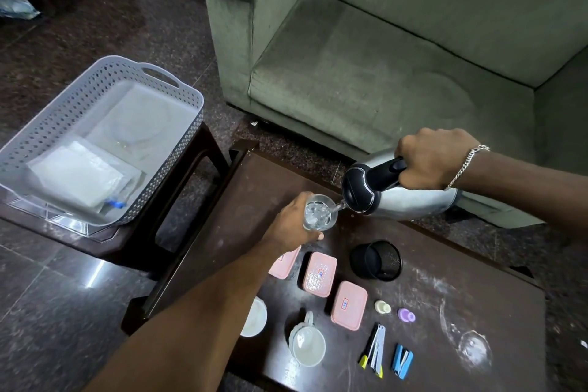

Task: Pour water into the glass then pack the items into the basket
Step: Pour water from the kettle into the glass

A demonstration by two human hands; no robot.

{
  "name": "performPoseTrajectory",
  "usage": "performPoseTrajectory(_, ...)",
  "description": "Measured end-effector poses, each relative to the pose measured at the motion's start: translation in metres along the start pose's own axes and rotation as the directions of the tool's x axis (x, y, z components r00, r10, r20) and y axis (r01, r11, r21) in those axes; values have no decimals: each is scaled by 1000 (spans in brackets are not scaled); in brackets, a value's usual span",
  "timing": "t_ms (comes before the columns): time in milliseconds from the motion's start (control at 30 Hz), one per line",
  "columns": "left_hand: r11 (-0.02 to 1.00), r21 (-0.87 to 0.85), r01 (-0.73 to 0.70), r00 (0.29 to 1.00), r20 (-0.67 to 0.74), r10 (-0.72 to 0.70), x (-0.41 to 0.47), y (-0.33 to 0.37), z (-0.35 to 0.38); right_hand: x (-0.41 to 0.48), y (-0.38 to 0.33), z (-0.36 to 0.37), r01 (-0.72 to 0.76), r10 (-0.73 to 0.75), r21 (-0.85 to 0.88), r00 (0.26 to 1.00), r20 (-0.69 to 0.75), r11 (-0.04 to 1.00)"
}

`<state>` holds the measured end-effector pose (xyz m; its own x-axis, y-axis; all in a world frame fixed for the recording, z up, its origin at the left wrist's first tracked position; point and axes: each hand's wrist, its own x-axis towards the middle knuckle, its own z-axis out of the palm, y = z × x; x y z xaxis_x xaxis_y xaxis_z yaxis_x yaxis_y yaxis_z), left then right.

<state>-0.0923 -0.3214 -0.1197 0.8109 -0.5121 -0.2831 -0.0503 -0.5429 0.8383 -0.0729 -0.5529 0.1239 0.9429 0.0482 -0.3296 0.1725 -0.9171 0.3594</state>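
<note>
Steel and black plastic are catching the light as a kettle (410, 197) is being tipped over, its black handle being gripped by the right hand (436, 159) with the fingers wrapped tightly round it. A thin stream of water is being poured from the spout into a clear glass (319, 212), which is being held at the far left part of the dark table (477, 280). The glass is being clasped from its left by the left hand (294, 221), fingers curled round its wall and the thumb lying along its near side. Water and bubbles are being shown inside it.

Nearer on the table, three pink lidded boxes (319, 274) are being kept in a slanting row, the leftmost partly hidden by the left forearm. A black mesh cup (377, 260) is lying on its side just right of them. Two pale mugs (307, 345) are standing at the near edge, with nail clippers (374, 350) and a blue clip (402, 360) to their right, and two small knobs (382, 307) beyond those.

Well apart to the left, a grey perforated basket (41, 143) is being carried by a separate low stand, with a white packet (76, 178) lying in it. A green sofa (381, 57) is filling the far side.
</note>
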Motion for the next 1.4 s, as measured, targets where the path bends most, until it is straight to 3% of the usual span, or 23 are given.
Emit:
performPoseTrajectory(767,1000,21,0,1000,19,0,3,-3,0,-1,1,6,-36,32,65,998,51,997)
performPoseTrajectory(900,1000,18,5,1000,28,-5,4,-5,-3,-5,9,15,-84,59,164,986,154,983)
performPoseTrajectory(1133,999,49,1,998,60,-4,4,-7,-23,-14,34,42,-175,102,394,975,199,902)
performPoseTrajectory(1400,996,74,-51,998,27,49,2,7,-59,-42,51,30,-212,150,574,977,153,791)
